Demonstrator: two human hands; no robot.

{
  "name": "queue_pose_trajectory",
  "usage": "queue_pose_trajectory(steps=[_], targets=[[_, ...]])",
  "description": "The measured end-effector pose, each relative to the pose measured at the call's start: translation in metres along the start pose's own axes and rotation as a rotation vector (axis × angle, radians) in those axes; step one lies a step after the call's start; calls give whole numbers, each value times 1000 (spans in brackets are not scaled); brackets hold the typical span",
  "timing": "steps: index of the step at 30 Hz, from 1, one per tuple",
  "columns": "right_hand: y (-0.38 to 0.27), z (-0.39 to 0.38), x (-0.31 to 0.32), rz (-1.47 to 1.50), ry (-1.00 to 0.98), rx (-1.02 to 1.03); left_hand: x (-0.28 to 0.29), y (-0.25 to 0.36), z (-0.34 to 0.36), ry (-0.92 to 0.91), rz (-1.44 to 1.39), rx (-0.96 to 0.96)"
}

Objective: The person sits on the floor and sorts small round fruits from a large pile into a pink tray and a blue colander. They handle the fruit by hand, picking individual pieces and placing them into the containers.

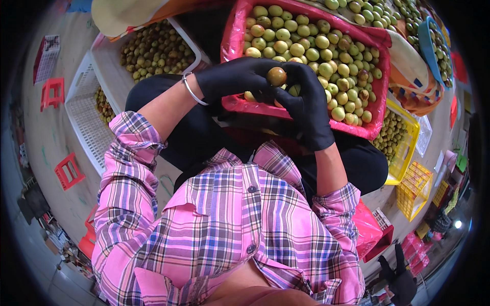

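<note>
Both my hands wear black gloves and meet over the near left part of a crate lined in pinkish-red plastic (306,125). A brownish, round jujube (276,76) sits between their fingertips. My left hand (232,79) reaches in from the left with its fingers closed on the fruit. From the right, my right hand (309,102) curls its thumb and fingers about the same fruit. Under and beyond the hands, the crate holds many green jujubes (326,56), some with brown patches. A green one (294,90) shows in the gap by my right thumb.
To the left stand a white crate (191,43) of browner jujubes and a white lattice basket (84,109). A yellow crate (408,153) holds small fruit at right, near a yellow basket (414,188). A blue basin (426,53) stands far right. Red stools (69,171) stand left.
</note>
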State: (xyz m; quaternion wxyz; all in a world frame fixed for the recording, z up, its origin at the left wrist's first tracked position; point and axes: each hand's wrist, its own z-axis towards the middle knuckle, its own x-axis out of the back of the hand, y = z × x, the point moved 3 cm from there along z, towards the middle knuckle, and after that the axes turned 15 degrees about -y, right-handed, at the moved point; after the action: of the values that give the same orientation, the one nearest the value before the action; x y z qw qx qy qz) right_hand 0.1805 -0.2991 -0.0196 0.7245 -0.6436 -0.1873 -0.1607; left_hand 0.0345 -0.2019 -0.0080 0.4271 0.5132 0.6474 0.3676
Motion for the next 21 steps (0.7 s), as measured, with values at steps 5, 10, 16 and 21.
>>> queue_pose_trajectory(steps=[5, 10, 16, 21], targets=[[1, 11, 12, -328, -57, -73, 41, 8, -18, 544, 883, 26], [-4, 36, 12, -650, -240, -75, 61, 44, -45, 812, 979, -198], [-4, 66, -3, -813, -484, -113, 63, 43, -43, 786, 994, -75], [-5, 66, 34, -601, -389, -126, 65, 38, -45, 790, 1029, -81]])
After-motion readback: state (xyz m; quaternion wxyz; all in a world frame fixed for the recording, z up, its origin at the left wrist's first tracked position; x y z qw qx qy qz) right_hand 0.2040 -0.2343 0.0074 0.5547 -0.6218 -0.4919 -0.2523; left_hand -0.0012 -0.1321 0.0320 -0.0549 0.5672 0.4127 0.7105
